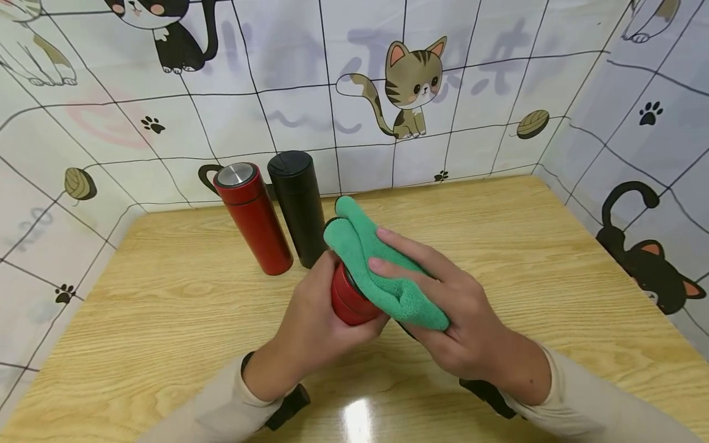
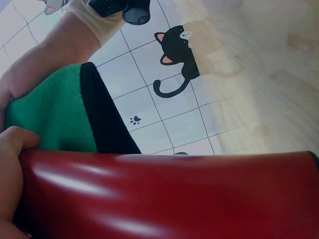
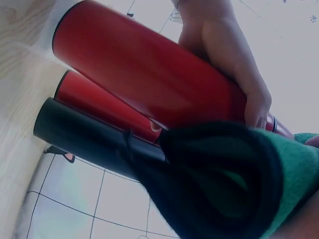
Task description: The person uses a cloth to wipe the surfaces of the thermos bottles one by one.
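Observation:
My left hand (image 1: 321, 317) grips a red thermos flask (image 1: 350, 301) around its upper part, and the flask's long smooth body (image 2: 164, 194) fills the bottom of the left wrist view. A folded green cloth (image 1: 382, 271) with dark edging lies over the flask's top. With my right hand (image 1: 462, 301) I hold that cloth, fingers spread over it and pressing it against the flask. The cloth hides most of the top. In the right wrist view the flask's base (image 3: 75, 30) is tilted close to the table.
Behind my hands stand a second red flask (image 1: 252, 215) with a steel lid and a black flask (image 1: 299, 209), side by side. A dark loop (image 1: 207, 177) shows by the red one. Cat-patterned sheeting (image 1: 288, 74) walls the wooden table (image 1: 183, 320) at the back and sides.

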Tool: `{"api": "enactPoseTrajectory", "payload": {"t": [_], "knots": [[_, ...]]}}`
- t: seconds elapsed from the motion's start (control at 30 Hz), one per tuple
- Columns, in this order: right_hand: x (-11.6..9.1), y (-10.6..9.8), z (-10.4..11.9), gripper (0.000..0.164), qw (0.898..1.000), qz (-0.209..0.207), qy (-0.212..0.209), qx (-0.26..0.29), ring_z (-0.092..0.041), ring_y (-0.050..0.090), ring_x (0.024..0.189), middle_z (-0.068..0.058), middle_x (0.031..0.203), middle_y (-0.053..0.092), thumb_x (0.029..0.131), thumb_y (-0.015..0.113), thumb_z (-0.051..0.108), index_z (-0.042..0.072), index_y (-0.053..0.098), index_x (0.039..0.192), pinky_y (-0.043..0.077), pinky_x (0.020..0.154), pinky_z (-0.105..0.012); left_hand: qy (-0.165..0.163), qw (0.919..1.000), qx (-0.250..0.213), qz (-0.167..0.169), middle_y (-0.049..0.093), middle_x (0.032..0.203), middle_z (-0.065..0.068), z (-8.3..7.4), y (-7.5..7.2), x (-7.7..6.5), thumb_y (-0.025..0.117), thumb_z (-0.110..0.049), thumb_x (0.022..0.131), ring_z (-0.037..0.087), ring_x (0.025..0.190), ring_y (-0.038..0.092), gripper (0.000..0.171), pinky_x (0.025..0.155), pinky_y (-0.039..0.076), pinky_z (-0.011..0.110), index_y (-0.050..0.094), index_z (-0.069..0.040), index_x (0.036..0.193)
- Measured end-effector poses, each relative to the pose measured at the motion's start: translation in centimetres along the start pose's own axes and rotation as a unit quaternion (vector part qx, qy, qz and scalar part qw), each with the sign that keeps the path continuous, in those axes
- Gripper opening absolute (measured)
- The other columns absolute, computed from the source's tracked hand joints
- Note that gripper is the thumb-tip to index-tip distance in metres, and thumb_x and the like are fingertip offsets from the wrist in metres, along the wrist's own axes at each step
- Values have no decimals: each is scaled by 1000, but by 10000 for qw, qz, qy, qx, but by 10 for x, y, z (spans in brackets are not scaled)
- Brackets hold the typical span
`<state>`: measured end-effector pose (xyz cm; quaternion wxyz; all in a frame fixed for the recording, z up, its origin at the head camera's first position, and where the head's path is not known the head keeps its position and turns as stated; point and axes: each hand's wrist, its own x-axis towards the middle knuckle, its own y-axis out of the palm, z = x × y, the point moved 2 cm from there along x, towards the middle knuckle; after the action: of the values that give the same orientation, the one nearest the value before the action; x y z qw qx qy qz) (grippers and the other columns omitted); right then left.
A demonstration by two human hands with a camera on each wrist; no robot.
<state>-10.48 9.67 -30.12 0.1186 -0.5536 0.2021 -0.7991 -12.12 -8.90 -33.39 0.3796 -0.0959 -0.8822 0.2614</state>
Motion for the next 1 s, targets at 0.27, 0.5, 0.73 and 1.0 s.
{"api": "enactPoseTrajectory", "payload": {"t": [0.27,0.5,0.73,1.0], "knots": [[0,8,4,45,9888,-98,-1236,-826,-44,46,138,-23,141,56,104,41,32,2,69,122,35,118,-50,-234,9996,-31,183,60,125,4,4,1,-1,89,-20,73,15,116,62,76,97,56,32,45,-4,133],[0,10,10,49,9796,176,-1402,-1426,-43,45,138,-20,139,59,105,38,42,8,71,119,28,120,-55,-69,9971,662,358,60,124,6,2,4,-9,87,-25,75,16,114,61,74,96,55,32,47,-3,133],[1,9,15,49,9823,338,-993,-1554,-42,46,138,-17,138,60,103,42,44,9,70,123,29,120,-55,291,9942,970,362,56,129,10,-1,7,-9,87,-29,76,19,118,57,79,99,54,34,45,-1,136],[2,5,11,54,9937,342,-432,-975,-41,44,139,-17,145,55,102,47,35,-5,56,137,35,119,-44,315,9948,916,322,58,128,9,-3,9,-9,87,-29,72,19,118,58,82,101,54,35,44,-1,135]]}}
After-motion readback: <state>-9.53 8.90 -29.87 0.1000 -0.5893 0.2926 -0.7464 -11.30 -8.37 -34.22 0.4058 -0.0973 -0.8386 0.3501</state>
